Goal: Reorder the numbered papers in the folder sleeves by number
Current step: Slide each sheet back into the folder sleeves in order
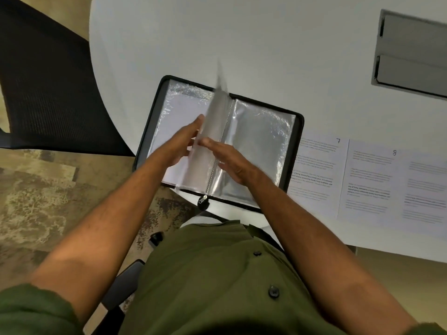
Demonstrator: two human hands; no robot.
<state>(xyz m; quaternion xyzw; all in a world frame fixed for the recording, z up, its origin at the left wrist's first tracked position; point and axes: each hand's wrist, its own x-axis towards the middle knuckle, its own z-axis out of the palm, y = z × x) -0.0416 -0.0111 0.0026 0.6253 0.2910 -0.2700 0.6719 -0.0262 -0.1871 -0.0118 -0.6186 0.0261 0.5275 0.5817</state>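
- Head view: folder (294, 151) lies open on the white table (266, 44), black zip edge all round, near end hanging slightly over the table edge.
- One clear sleeve (214, 122) stands up on edge above the spine, blurred, sandwiched between both sets of fingers.
- Left hand (179, 146): fingers straight and extended, tips against the left face of the raised sleeve. Flat contact, no curl visible.
- Right hand (228, 160): fingers straight, held together, lying against the right face of the same sleeve just across from the left fingertips. Thumb hidden; cannot tell if it pinches.
- Left of the left fingers: flat sleeve with a white sheet (179, 110) inside; its number is not readable.
- Right of the right fingers: crinkled sleeves (261, 141), shiny; can't tell whether paper is in them.
- Zip pull (202, 202) sits at the near end of the spine, below both wrists.
- Well right of the right fingers, outside the folder: paper marked 7 (316, 170) touching the folder's right edge, paper marked 8 (370, 180) overlapping it, a third sheet (425, 189) further right, number not seen.
- Black mesh chair (48, 88) far left of the left hand; grey hatch (413, 52) set in the table far beyond the right fingers.
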